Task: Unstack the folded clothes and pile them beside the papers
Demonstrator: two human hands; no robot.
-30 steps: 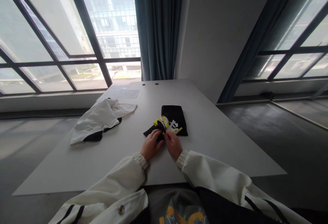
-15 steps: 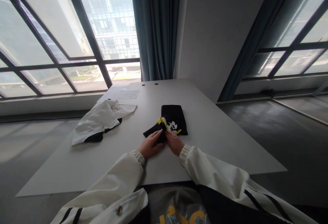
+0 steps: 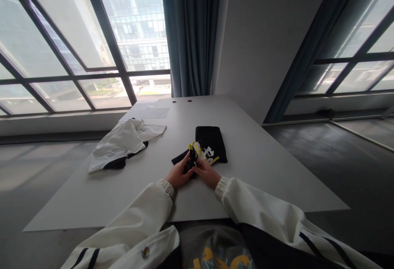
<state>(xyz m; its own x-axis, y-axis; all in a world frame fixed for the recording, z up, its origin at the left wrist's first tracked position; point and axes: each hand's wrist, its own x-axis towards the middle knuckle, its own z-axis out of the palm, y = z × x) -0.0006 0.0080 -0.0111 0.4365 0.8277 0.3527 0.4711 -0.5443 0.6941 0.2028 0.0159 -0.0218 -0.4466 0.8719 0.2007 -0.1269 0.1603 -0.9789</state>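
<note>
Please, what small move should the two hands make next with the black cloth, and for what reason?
Perhaps the left hand should gently draw the loose flap in toward the bunched, printed part. The flap sticks out to the left, while the left hand and right hand meet at the bunch, and the far part of the black cloth lies flat on the table.

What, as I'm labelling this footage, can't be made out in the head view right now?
All in the head view:
Black printed bundle: lower part hidden by the left hand and right hand.
White lettering on the black folded cloth: unreadable as a whole, partly behind the bundle.
Paper sheets: any print too small to read.
Orange shirt lettering: cut off by the bottom edge.
</note>
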